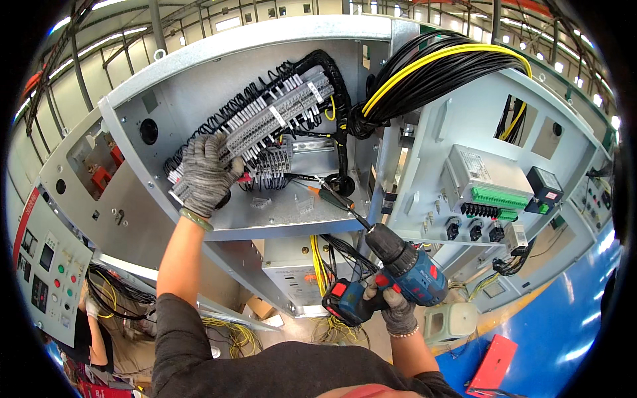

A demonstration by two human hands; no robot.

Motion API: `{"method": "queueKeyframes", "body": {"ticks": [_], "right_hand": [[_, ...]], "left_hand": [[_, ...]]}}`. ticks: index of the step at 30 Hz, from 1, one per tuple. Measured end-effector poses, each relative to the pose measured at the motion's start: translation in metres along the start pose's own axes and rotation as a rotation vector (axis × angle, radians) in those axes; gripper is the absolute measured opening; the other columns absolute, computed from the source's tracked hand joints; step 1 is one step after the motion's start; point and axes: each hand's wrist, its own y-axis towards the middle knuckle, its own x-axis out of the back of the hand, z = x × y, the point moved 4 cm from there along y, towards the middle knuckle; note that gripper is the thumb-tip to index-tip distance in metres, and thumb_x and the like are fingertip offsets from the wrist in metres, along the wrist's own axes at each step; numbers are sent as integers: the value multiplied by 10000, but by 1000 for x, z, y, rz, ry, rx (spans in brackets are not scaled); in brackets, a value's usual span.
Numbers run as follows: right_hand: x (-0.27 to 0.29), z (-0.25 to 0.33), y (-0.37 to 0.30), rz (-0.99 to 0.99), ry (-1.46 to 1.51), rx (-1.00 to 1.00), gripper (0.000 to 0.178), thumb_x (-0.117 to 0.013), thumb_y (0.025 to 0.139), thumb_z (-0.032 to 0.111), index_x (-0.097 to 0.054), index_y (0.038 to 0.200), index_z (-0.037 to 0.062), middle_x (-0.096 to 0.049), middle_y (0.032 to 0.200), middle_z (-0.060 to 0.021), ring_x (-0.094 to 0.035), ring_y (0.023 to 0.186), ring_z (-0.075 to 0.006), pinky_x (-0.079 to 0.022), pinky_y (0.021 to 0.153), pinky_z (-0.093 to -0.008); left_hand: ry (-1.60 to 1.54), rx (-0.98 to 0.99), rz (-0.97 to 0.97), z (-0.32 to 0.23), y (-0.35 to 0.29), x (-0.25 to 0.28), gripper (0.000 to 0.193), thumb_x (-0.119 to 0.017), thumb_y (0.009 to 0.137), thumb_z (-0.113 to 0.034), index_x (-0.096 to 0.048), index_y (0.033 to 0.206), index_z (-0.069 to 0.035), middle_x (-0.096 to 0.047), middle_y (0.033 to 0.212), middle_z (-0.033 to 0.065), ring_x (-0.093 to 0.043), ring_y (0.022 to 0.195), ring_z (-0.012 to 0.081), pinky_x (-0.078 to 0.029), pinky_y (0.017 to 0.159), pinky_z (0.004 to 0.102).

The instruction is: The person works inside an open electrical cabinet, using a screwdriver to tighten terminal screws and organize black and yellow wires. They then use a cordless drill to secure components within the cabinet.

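Note:
My left hand [207, 174], in a grey knit glove, grips the near-left end of a long terminal block strip [275, 118]. The strip sits at a slant inside the open grey metal cabinet [249, 36], with black wires along its far side. In my right hand [398, 310], also gloved, is a blue cordless drill [405, 262], held by its handle. Its long bit [355, 213] points up and left toward the cabinet's front edge. A screwdriver [332, 198] with an orange and dark handle lies near the bit, on the cabinet floor.
A thick coil of black and yellow cable [441, 69] hangs over the cabinet's right side. The open door [431, 149] carries a metal module [488, 174]. A stool [451, 323] and a red panel [492, 365] stand lower right. Another person's gloved hand [91, 306] is at left.

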Motion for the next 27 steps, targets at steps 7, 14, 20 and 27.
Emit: {"method": "queueKeyframes", "body": {"ticks": [7, 14, 20, 27], "right_hand": [[-11, 1, 2, 29, 288, -109, 505, -788, 763, 376, -549, 1046, 33, -617, 860, -90, -634, 745, -210, -545, 681, -375], [-10, -21, 8, 29, 231, -44, 565, -821, 750, 370, -521, 1072, 17, -584, 836, -87, -611, 745, -211, -533, 667, -384], [-33, 10, 6, 38, 303, 22, 418, -723, 861, 370, -546, 1063, 49, -596, 820, -63, -609, 735, -192, -537, 674, -361], [-46, 18, 8, 12, 278, -67, 571, -823, 751, 383, -533, 1105, 42, -586, 875, -79, -603, 746, -207, -531, 688, -394]], "left_hand": [[89, -251, -80, 11, 61, 12, 451, -719, 698, -304, -606, 1088, -106, -592, 1051, 128, -567, 999, 329, -449, 862, 458], [8, -276, -87, 12, 63, -4, 355, -677, 724, -201, -622, 1073, -167, -597, 1014, 83, -593, 917, 314, -488, 813, 458], [84, -42, -361, 12, 43, -31, 497, -650, 791, -363, -567, 1264, -235, -578, 1200, 44, -540, 1138, 279, -370, 1035, 464], [43, -128, -301, 28, 50, -36, 469, -681, 794, -234, -580, 1253, -239, -555, 1226, 49, -516, 1148, 270, -335, 1062, 487]]}}
